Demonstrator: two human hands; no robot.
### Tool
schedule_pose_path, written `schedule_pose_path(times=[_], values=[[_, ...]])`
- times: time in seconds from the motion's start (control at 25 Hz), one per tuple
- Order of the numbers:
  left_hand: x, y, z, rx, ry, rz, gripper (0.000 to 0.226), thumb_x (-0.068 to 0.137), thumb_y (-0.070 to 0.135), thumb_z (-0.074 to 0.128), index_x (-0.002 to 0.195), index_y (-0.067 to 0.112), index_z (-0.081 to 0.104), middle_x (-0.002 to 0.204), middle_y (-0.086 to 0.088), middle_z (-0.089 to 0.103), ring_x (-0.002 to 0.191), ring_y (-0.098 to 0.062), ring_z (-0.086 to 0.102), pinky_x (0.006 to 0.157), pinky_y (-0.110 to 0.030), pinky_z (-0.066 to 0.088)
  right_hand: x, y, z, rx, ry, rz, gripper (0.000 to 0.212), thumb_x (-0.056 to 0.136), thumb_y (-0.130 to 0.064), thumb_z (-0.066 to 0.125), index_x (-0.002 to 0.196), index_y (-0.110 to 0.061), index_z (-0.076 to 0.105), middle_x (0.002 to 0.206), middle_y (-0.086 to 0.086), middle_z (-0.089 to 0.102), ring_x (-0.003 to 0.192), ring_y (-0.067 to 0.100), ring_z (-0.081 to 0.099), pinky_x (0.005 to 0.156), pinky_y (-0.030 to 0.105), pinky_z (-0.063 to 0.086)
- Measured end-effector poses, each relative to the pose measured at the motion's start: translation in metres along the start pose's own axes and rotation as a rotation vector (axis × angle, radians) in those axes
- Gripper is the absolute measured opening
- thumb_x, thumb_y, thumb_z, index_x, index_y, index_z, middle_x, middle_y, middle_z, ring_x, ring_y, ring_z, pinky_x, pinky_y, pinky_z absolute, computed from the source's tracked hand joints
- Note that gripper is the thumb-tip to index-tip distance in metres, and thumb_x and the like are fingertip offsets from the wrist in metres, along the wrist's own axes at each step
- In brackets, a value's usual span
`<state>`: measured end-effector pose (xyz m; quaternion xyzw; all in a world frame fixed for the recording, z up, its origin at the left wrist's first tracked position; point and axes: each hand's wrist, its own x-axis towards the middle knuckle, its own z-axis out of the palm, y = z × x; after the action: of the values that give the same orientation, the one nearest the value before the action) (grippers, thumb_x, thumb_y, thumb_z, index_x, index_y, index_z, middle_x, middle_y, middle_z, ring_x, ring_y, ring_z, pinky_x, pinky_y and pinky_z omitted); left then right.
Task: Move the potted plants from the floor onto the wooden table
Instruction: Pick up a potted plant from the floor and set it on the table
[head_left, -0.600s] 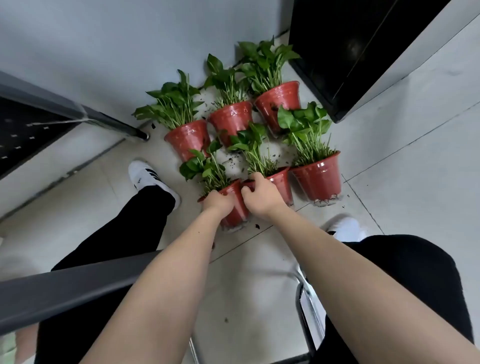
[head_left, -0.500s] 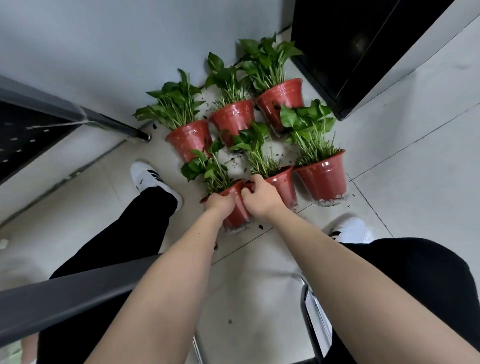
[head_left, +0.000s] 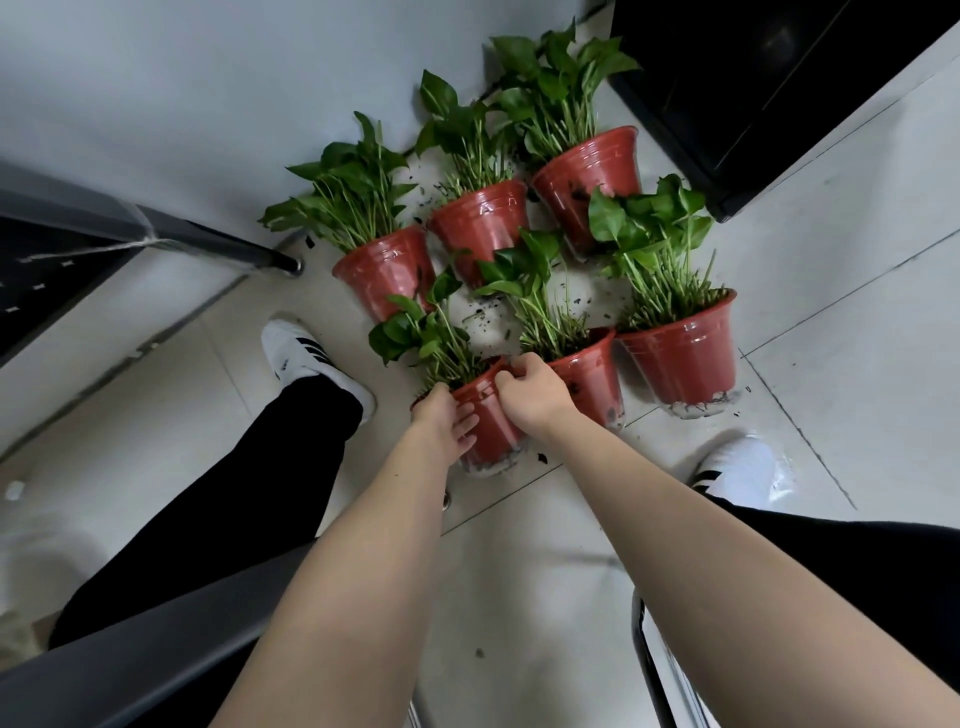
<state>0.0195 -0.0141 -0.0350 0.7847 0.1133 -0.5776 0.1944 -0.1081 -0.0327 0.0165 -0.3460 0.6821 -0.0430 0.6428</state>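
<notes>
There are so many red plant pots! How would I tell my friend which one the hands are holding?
On the pale tiled floor beside the black cabinet stand six red pots. In the row of three nearest the person, it is the left-end pot, closest to the left shoe. Only this one has the left hand and right hand gripping it.

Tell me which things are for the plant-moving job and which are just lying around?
For the job: nearest potted plant, held by left hand and right hand; five more potted plants.
Just lying about: spilled soil, black cabinet, white shoes.
</notes>
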Motion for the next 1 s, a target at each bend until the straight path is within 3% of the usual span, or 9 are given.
schedule_pose_path(times=[0.24, 0.4, 0.48, 0.56, 0.68, 0.76, 0.84, 0.92, 1.0], values=[[0.012, 0.004, 0.002, -0.081, 0.0, -0.048, 0.023, 0.101, 0.028, 0.042, 0.094, 0.012, 0.057, 0.081, 0.002, 0.063, 0.074, -0.014, 0.061, 0.081, -0.036, 0.042, 0.015, -0.004, 0.004, 0.034, 0.013, 0.029, 0.042, 0.097, -0.029, 0.044, 0.136, -0.013, 0.043, 0.12, 0.011, 0.059, 0.094, 0.023, 0.055, 0.077, 0.029, 0.04], [0.019, 0.002, 0.003, -0.098, 0.011, -0.099, 0.019, 0.1, 0.028, 0.045, 0.104, 0.015, 0.059, 0.082, 0.006, 0.063, 0.074, -0.011, 0.06, 0.08, -0.034, 0.044, 0.02, 0.0, 0.007, 0.022, -0.008, 0.043, 0.046, 0.098, -0.029, 0.043, 0.141, -0.013, 0.039, 0.126, 0.01, 0.058, 0.095, 0.021, 0.052, 0.08, 0.029, 0.04], [0.023, 0.002, 0.003, -0.09, 0.043, -0.129, 0.021, 0.099, 0.03, 0.049, 0.111, 0.019, 0.06, 0.081, 0.008, 0.063, 0.071, -0.008, 0.06, 0.068, -0.031, 0.045, 0.022, 0.001, 0.007, 0.024, -0.005, 0.057, 0.047, 0.098, -0.029, 0.043, 0.142, -0.013, 0.038, 0.128, 0.01, 0.056, 0.093, 0.019, 0.049, 0.079, 0.028, 0.038], [0.027, 0.005, 0.004, -0.115, 0.062, -0.132, 0.018, 0.097, 0.028, 0.052, 0.111, 0.02, 0.06, 0.077, 0.009, 0.062, 0.066, -0.005, 0.06, 0.058, -0.03, 0.042, 0.024, 0.0, 0.007, 0.033, 0.01, 0.072, 0.047, 0.098, -0.028, 0.043, 0.142, -0.012, 0.038, 0.129, 0.01, 0.055, 0.093, 0.018, 0.046, 0.079, 0.027, 0.036], [0.027, 0.008, 0.007, -0.133, 0.104, -0.129, 0.013, 0.096, 0.021, 0.048, 0.105, 0.019, 0.056, 0.073, 0.008, 0.059, 0.061, -0.004, 0.057, 0.061, -0.028, 0.042, 0.026, -0.003, 0.006, 0.051, 0.013, 0.085, 0.045, 0.098, -0.028, 0.043, 0.141, -0.012, 0.038, 0.12, 0.009, 0.056, 0.085, 0.017, 0.048, 0.076, 0.027, 0.036], [0.025, 0.006, 0.009, -0.142, 0.166, -0.118, 0.015, 0.096, 0.017, 0.047, 0.105, 0.012, 0.057, 0.087, 0.003, 0.067, 0.072, -0.009, 0.061, 0.069, -0.028, 0.046, 0.026, -0.005, 0.008, 0.06, 0.0, 0.086, 0.045, 0.098, -0.028, 0.043, 0.14, -0.013, 0.038, 0.114, 0.007, 0.056, 0.082, 0.016, 0.051, 0.074, 0.028, 0.037], [0.015, 0.003, 0.012, -0.153, 0.21, -0.113, 0.021, 0.098, 0.022, 0.049, 0.11, 0.007, 0.058, 0.109, -0.003, 0.07, 0.086, -0.015, 0.064, 0.076, -0.03, 0.048, 0.025, -0.006, 0.009, 0.054, -0.005, 0.076, 0.046, 0.098, -0.029, 0.043, 0.141, -0.012, 0.038, 0.116, 0.009, 0.057, 0.091, 0.021, 0.052, 0.077, 0.029, 0.038], [0.006, -0.005, 0.01, -0.131, 0.234, -0.109, 0.023, 0.098, 0.029, 0.052, 0.106, 0.009, 0.057, 0.096, -0.004, 0.068, 0.076, -0.017, 0.062, 0.062, -0.03, 0.045, 0.022, -0.006, 0.008, 0.046, -0.007, 0.065, 0.046, 0.097, -0.029, 0.043, 0.139, -0.012, 0.04, 0.114, 0.009, 0.058, 0.094, 0.023, 0.053, 0.077, 0.03, 0.038], [0.001, -0.019, 0.005, -0.165, 0.255, -0.07, 0.031, 0.096, 0.032, 0.055, 0.109, 0.004, 0.058, 0.099, -0.01, 0.069, 0.088, -0.024, 0.067, 0.069, -0.03, 0.05, 0.017, -0.005, 0.006, 0.048, -0.006, 0.058, 0.045, 0.097, -0.028, 0.043, 0.138, -0.012, 0.042, 0.114, 0.008, 0.057, 0.094, 0.022, 0.052, 0.077, 0.029, 0.038]])
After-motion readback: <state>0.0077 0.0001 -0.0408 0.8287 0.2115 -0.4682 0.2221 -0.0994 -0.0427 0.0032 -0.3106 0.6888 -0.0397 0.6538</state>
